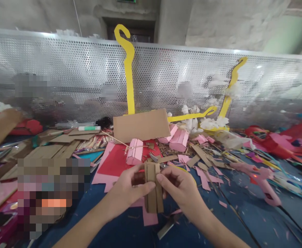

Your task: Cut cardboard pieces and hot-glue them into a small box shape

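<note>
No lettering can be read: any print on the white-and-green tube [89, 128], beyond and left of the fingers [147, 188], is too small, and the green sign [126, 1] high above them is cut off.

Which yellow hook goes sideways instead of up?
The middle yellow hook, just right of the big cardboard panel. It runs nearly level, while the left yellow hook and the right yellow hook both point upward.
</note>
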`<state>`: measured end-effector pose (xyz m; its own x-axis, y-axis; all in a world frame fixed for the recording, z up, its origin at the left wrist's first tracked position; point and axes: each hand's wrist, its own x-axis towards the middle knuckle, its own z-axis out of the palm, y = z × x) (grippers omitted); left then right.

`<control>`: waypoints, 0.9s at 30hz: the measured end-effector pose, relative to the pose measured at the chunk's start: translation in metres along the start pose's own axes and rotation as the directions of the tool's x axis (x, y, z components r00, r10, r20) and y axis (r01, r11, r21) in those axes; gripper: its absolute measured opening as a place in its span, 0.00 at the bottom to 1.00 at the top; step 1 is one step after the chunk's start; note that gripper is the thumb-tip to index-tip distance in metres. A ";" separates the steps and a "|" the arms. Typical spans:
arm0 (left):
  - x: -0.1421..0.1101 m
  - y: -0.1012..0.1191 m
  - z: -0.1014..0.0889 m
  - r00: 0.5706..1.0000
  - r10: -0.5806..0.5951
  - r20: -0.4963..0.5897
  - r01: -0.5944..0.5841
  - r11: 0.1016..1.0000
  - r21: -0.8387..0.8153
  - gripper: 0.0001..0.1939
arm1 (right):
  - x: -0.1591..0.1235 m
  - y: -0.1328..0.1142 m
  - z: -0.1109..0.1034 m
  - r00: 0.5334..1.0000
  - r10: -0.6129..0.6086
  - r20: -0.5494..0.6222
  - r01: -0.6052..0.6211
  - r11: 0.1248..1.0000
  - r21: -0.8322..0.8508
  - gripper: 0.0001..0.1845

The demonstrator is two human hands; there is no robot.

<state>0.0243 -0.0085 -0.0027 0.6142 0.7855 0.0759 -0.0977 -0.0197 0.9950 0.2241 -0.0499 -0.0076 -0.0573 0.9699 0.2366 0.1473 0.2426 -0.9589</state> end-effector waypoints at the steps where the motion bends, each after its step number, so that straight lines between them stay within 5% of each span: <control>1: 0.000 0.000 0.000 1.000 0.003 -0.006 -0.003 1.000 0.007 0.31 | 0.000 -0.001 0.000 1.000 0.000 -0.001 0.000 1.000 -0.005 0.17; 12: -0.002 0.000 0.002 0.998 -0.053 -0.044 0.052 0.998 -0.023 0.31 | 0.001 -0.010 0.000 1.000 0.008 0.002 -0.009 1.000 0.007 0.18; 27: -0.001 0.002 0.001 0.999 0.030 -0.046 -0.024 0.994 0.110 0.27 | 0.000 -0.008 0.001 1.000 0.000 0.016 0.001 1.000 -0.026 0.18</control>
<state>0.0238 -0.0099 -0.0011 0.5747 0.8120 0.1023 -0.0262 -0.1066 0.9940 0.2216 -0.0514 -0.0004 -0.0727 0.9694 0.2344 0.1732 0.2438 -0.9542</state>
